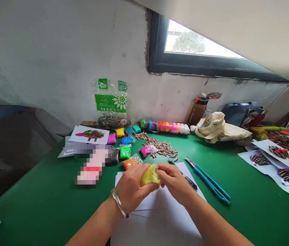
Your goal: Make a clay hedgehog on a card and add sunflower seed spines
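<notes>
left hand (133, 182): grasping yellow packet (149, 176) between thumb and fingers | right hand (171, 179): fingertips pinching its right edge | step: apparently opening it | next: likely calls for steady left hold

Craft corner indoors, home or classroom unclear: a green worktop (259, 215) stands against a stained wall (57, 54), below 1 dark-framed window (157, 59) and a sloping ceiling (252, 30). Across the worktop lie bags of clay (125, 152), loose seeds (164, 147), white paper (157, 229), a cutter (212, 184) and seed pictures (279, 152).
</notes>
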The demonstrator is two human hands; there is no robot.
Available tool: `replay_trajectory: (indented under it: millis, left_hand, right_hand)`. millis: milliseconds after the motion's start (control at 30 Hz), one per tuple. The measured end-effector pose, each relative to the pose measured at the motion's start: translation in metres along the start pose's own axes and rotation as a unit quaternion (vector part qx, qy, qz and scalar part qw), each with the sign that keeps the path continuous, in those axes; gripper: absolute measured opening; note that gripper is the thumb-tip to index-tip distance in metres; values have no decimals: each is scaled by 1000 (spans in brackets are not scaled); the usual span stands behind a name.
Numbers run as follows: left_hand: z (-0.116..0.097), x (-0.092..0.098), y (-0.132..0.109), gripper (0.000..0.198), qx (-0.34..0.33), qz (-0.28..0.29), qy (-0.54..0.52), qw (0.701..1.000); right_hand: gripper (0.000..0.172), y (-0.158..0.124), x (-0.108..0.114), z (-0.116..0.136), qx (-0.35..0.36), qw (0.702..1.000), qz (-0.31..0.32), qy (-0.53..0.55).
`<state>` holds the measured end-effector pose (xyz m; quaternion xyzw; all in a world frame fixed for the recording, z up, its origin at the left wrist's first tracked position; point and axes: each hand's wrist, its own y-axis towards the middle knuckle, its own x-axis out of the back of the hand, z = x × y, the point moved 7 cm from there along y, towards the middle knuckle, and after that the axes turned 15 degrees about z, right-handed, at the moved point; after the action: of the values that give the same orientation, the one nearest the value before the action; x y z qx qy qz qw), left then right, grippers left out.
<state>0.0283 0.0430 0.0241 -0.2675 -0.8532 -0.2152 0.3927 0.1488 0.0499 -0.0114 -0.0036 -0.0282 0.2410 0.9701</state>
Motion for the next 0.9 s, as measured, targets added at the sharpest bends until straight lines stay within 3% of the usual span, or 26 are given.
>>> replay_trajectory:
  millis: [133, 267, 633, 900]
  left_hand:
    - [-1, 0, -2, 22, -15, -9, 4, 1000]
    - [-1, 1, 0, 14, -14, 1, -12, 1000]
    - [-3, 1, 1, 25, -36, 14, -36, 999]
    - [4, -3, 3, 17, 15, 74, -129, 989]
  right_hand:
    - [18, -1, 5, -3, -1, 998, -35, -43]
    - [18, 0, 4, -4, -16, 999, -28, -34]
    - [20, -1, 1, -1, -12, 998, -28, -53]
    - [18, 0, 3, 0, -12, 999, -15, 27]
